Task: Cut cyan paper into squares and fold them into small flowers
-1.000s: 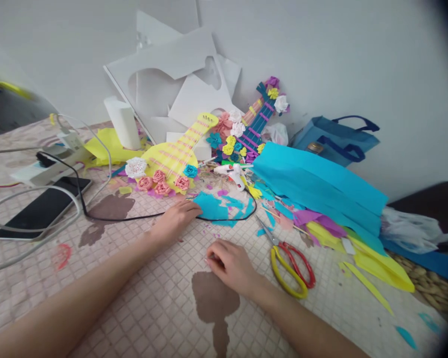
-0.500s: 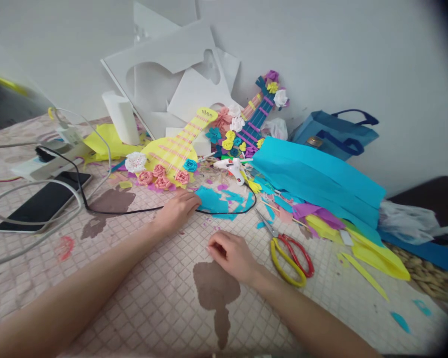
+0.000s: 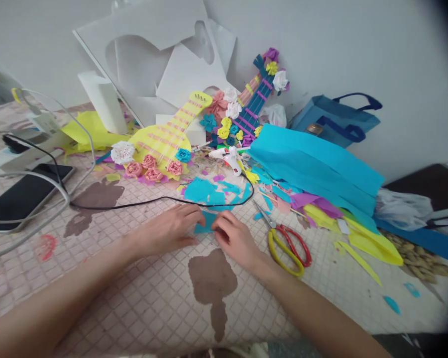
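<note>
A small piece of blue crepe paper (image 3: 205, 222) is stretched between my two hands, just above or on the tablecloth. My left hand (image 3: 173, 224) has its curled fingers on the paper's left end. At the right end, the closed fingers of my right hand (image 3: 236, 239) pinch it. More blue paper scraps (image 3: 203, 191) lie beyond, past the black cord (image 3: 153, 200). That cord leads to a white glue gun (image 3: 229, 158). To the right of my right hand rest scissors (image 3: 283, 241) with one yellow and one red handle.
A yellow paper guitar (image 3: 168, 136) with paper flowers and a dark blue one (image 3: 254, 107) stand at the back. Blue crepe paper (image 3: 313, 166) spreads on the right, near a blue bag (image 3: 332, 119). A phone (image 3: 26, 196) and power strip (image 3: 7, 156) are on the left.
My left hand has drawn back toward me, bringing a blue paper piece to my right hand. The fingers of both hands are now on it. The view has shifted slightly.
</note>
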A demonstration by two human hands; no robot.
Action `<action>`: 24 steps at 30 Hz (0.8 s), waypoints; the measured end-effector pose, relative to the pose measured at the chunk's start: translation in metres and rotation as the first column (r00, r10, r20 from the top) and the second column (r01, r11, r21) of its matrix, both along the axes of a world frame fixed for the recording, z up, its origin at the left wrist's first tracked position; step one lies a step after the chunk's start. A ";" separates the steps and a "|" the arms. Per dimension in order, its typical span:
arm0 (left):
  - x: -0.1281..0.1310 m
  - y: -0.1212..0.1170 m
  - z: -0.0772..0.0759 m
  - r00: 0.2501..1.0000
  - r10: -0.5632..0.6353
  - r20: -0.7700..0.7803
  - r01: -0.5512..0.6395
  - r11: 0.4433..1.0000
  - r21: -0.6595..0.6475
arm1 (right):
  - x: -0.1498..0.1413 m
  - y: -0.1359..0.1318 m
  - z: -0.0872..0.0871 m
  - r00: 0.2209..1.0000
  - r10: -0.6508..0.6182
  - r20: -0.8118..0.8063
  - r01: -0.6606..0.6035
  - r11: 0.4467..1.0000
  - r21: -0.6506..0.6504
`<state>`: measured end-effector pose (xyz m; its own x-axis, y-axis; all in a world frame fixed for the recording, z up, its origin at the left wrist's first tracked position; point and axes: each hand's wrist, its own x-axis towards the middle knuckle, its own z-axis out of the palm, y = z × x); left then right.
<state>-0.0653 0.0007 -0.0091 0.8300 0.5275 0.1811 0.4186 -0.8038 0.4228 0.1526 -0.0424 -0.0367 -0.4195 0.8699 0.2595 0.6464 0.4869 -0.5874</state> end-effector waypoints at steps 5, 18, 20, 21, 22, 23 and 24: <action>0.003 0.001 -0.008 0.996 0.004 0.093 0.004 0.996 -0.094 | 0.004 0.003 0.005 0.998 0.059 0.034 -0.058 0.997 -0.043; 0.008 -0.005 -0.021 0.960 0.100 0.263 -0.081 0.993 -0.082 | 0.009 0.008 0.012 0.990 0.096 -0.108 -0.110 0.985 -0.135; 0.004 -0.005 -0.022 0.963 0.064 0.260 -0.049 0.997 -0.066 | 0.010 0.009 0.014 0.989 0.135 -0.057 -0.142 0.982 -0.126; 0.002 -0.005 -0.022 0.968 0.042 0.249 -0.028 0.998 -0.058 | 0.010 0.009 0.015 0.989 0.146 -0.036 -0.149 0.981 -0.127; 0.001 -0.004 -0.022 0.971 0.023 0.237 -0.010 0.998 -0.054 | 0.010 0.009 0.016 0.988 0.151 -0.021 -0.153 0.979 -0.134; -0.001 -0.003 -0.021 0.973 0.010 0.229 0.003 0.998 -0.057 | 0.010 0.008 0.017 0.988 0.155 -0.014 -0.155 0.977 -0.145; -0.002 -0.003 -0.021 0.974 0.005 0.224 0.010 0.998 -0.066 | 0.010 0.008 0.018 0.987 0.162 -0.013 -0.162 0.974 -0.158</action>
<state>-0.0678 -0.0019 -0.0301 0.7737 0.5423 0.3276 0.3049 -0.7720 0.5578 0.1631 -0.0343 -0.0186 -0.5578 0.8206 0.1241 0.5668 0.4859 -0.6653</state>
